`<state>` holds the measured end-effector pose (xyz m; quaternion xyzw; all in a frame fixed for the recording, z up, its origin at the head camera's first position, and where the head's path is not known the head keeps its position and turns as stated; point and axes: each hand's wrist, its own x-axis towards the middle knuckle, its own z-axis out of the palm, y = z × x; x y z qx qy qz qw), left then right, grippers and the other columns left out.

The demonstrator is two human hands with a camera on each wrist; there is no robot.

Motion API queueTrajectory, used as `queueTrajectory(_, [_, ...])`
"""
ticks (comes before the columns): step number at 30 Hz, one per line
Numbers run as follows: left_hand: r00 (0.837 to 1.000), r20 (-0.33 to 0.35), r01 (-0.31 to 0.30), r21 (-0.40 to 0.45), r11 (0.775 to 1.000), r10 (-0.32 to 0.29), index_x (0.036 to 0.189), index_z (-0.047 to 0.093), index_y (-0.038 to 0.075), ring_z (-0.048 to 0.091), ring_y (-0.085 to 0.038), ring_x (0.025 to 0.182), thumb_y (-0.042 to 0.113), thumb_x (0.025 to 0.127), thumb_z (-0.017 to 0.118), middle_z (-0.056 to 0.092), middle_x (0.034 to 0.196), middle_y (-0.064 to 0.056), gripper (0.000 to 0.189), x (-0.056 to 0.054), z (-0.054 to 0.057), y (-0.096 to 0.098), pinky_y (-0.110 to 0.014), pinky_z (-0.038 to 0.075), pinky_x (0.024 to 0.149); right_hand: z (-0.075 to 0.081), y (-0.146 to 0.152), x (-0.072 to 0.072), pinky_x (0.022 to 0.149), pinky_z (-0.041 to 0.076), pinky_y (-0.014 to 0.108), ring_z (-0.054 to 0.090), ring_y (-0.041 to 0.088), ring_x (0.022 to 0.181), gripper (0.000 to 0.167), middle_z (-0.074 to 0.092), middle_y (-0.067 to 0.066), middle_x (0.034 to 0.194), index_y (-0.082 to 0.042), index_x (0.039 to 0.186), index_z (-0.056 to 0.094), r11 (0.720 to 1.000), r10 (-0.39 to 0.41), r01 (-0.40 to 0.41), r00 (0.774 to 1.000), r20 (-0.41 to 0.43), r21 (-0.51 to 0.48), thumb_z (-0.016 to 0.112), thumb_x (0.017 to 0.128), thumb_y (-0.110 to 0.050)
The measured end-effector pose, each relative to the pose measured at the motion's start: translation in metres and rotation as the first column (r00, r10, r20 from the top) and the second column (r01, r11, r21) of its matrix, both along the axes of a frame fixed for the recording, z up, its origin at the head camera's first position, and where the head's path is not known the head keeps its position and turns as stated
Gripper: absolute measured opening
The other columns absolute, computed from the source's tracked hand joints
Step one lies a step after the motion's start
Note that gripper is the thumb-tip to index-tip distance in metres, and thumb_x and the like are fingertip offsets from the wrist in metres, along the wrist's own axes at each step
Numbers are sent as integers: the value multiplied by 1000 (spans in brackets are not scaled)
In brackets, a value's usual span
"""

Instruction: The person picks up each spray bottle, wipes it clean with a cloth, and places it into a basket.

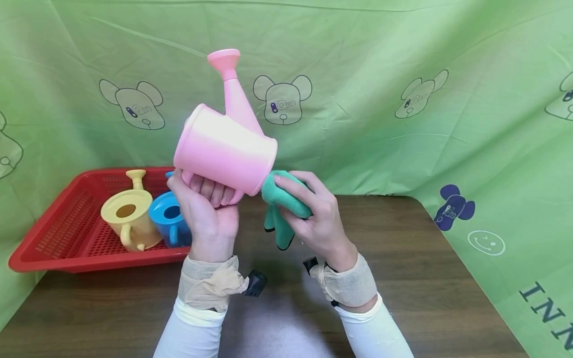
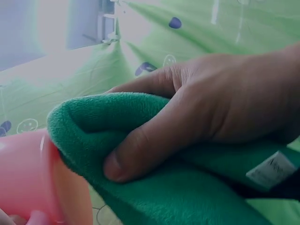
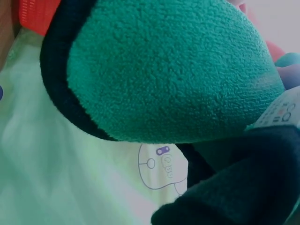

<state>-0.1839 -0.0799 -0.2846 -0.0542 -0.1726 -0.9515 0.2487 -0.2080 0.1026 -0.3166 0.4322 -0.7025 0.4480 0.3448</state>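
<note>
A pink watering can (image 1: 226,149) is held up above the table, tipped onto its side with its spout pointing up. My left hand (image 1: 206,211) grips it by the handle underneath, fingers curled through. In my right hand (image 1: 318,214) is a folded green cloth (image 1: 286,196) with dark edging, pinched between thumb and fingers right at the can's right end. The left wrist view shows the thumb pressing into the cloth (image 2: 89,117) beside the can's rim (image 2: 47,173). Cloth (image 3: 173,70) fills much of the right wrist view, hiding most of the can there.
On the left of the wooden table (image 1: 403,278) stands a red plastic basket (image 1: 53,238). It holds a yellow watering can (image 1: 134,223) and a blue one (image 1: 167,214), side by side. A green curtain (image 1: 358,139) with printed bear heads hangs behind the table and along its right.
</note>
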Motion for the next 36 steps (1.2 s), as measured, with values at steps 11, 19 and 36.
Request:
queueTrajectory(11, [933,-21,-344,-345,874,359,60,35,20,24,-15,43,35,108,41,34,50,4,50,-2,-3,5,-24,22,43,3,-1,0,99,55,34,67,29,111,44,68,15,121,-12,129,73,999,-41,43,997,70,-18,77,88,2])
queueTrajectory(19, [811,-135,-553,-496,669,570,57,44,6,34,-12,42,29,102,58,45,50,2,52,0,-5,12,-21,31,45,4,3,-1,101,54,33,68,30,112,43,69,17,122,-7,129,72,998,-57,59,996,64,-30,75,88,3])
queueTrajectory(36, [539,-388,-745,-634,208,748,50,41,-4,35,0,48,23,88,59,43,46,-19,50,0,-10,-7,-19,19,52,6,5,-2,99,53,32,68,30,111,40,69,20,122,-3,129,71,991,-56,62,997,48,-115,77,89,1])
